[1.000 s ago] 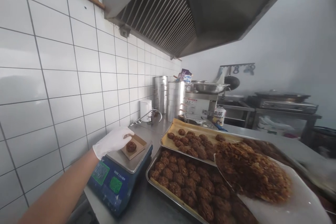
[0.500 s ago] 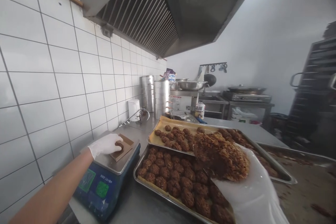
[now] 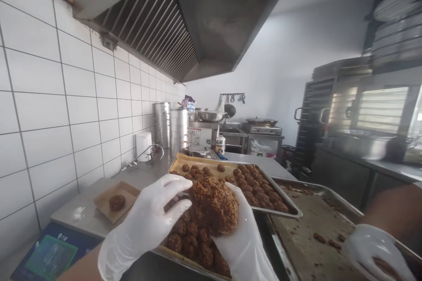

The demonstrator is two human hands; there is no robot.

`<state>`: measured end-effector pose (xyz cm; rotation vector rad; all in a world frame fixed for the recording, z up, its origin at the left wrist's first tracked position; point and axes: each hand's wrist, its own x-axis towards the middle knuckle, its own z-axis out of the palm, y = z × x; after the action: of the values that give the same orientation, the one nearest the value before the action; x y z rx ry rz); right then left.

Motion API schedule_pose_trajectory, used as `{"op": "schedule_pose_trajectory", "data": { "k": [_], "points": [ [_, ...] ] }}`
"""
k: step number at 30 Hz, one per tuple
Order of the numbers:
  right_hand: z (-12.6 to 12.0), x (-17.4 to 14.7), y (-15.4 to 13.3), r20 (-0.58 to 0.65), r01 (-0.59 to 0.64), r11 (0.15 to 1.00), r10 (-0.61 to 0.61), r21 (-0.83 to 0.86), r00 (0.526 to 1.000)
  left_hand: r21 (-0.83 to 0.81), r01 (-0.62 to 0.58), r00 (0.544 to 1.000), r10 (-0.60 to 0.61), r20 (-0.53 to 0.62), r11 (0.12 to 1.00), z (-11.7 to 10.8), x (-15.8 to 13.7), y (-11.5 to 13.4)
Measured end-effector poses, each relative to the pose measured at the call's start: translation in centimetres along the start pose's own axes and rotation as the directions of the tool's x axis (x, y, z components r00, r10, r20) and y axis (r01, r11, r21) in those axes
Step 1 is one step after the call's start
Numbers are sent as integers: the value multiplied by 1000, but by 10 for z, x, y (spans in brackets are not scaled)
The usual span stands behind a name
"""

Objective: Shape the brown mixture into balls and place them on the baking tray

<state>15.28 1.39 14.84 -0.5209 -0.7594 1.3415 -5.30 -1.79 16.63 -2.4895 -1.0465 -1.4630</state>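
My right hand (image 3: 245, 232), in a white glove, cups a large lump of brown, crumbly mixture (image 3: 216, 204). At the lump's left edge is my gloved left hand (image 3: 148, 215), thumb and fingers apart with nothing between them; whether the fingertips touch the lump I cannot tell. On the scale (image 3: 74, 219) to the left, a single brown ball (image 3: 117, 202) sits in a shallow cardboard tray (image 3: 102, 204). Below the lump, a metal tray holds rows of brown balls (image 3: 191, 246), partly hidden by my hands.
A second metal tray (image 3: 295, 214) with balls on paper lies behind. Another tray (image 3: 296, 241) with scraps is at right, where a co-worker's gloved hand (image 3: 372, 250) shows blurred. Metal canisters (image 3: 180, 131) stand at the back, under the range hood (image 3: 214, 17).
My left hand has let go of the ball in the cardboard tray and moved right to the lump. The view has swung right; a co-worker's hand has appeared.
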Motion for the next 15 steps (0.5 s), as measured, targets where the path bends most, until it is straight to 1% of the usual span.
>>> {"op": "schedule_pose_trajectory", "data": {
  "k": [1,2,3,7,11,13,15],
  "points": [
    [5,-3,-2,-14,-138,987,140,79,990,-12,11,1000,-10,10,1000,5,1,0],
    [9,-6,-4,-20,-240,960,245,142,969,-28,29,999,-29,18,999,9,2,-1],
    [13,-8,-5,-19,-292,940,300,178,954,-48,51,999,-50,18,998,11,3,-2],
    [19,-14,-5,-20,-274,939,284,206,959,-149,134,990,-138,-15,980,12,2,-5],
    [21,-15,-3,-32,-320,884,351,342,936,-199,162,983,-176,-54,966,11,2,-2],
    [18,-14,0,-12,-322,886,346,334,938,-192,159,982,-175,-67,968,11,3,0],
    [13,-12,3,46,-316,911,316,265,948,-193,151,982,-169,-80,969,11,4,2]
  ]
}}
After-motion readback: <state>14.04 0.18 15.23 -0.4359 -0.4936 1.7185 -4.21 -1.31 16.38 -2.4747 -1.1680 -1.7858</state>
